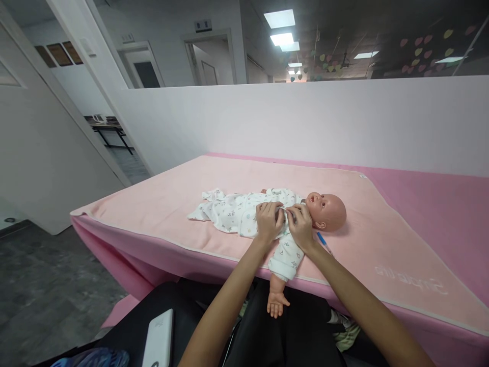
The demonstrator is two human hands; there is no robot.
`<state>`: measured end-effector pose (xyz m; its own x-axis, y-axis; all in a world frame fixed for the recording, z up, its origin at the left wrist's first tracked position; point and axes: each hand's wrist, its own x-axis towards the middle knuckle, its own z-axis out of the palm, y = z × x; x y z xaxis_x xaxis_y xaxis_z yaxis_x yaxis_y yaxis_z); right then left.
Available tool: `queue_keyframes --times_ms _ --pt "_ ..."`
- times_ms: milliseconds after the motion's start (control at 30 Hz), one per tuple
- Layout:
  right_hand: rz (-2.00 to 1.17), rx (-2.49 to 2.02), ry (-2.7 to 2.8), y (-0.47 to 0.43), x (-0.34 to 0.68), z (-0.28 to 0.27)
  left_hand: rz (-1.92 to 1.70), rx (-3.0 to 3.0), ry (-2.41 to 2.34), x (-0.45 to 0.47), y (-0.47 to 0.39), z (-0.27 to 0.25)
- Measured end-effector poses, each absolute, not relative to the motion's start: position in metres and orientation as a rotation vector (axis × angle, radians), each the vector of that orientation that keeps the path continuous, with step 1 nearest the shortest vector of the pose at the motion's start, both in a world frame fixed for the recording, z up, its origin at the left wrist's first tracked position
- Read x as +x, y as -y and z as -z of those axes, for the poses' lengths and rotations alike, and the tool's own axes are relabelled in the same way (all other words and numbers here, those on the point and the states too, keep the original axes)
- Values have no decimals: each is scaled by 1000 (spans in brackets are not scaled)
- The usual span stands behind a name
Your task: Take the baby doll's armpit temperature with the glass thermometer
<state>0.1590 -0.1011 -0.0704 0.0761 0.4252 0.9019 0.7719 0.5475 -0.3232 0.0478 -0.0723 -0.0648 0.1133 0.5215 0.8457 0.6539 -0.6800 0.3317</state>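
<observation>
A baby doll [331,210] lies on its back with its head to the right, dressed in white printed baby clothes [231,210]. My left hand [268,220] is closed at the chest, its fingers pinching the front of the clothes. Close beside it, my right hand [300,223] pinches too, near the doll's neck. A thin white strip, which looks like a tie of the clothes, shows between my fingertips; its ends are hidden. One doll arm [277,295] hangs over the near edge of the bed, palm showing. Beside my right wrist lies a slim stick with a blue end [321,237].
A peach mat [367,255] covers the pink bed cloth [454,219], whose near edge meets my lap. A white slab-like device [158,339] rests on my left thigh. Behind the bed rises a white half-wall [298,122] with glass above. To the left stands a door [46,132].
</observation>
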Motion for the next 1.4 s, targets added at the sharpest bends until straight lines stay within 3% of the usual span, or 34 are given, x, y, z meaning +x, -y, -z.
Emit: queue_keyframes --times_ms 467,733,1400 --pt "390 -1045 1561 99 161 73 1570 -2074 1291 30 59 66" --pt "435 -1004 1594 98 162 74 1366 -2178 1218 -4 56 66" --pt "445 -1039 1599 98 163 75 1466 -2039 1172 -14 53 72"
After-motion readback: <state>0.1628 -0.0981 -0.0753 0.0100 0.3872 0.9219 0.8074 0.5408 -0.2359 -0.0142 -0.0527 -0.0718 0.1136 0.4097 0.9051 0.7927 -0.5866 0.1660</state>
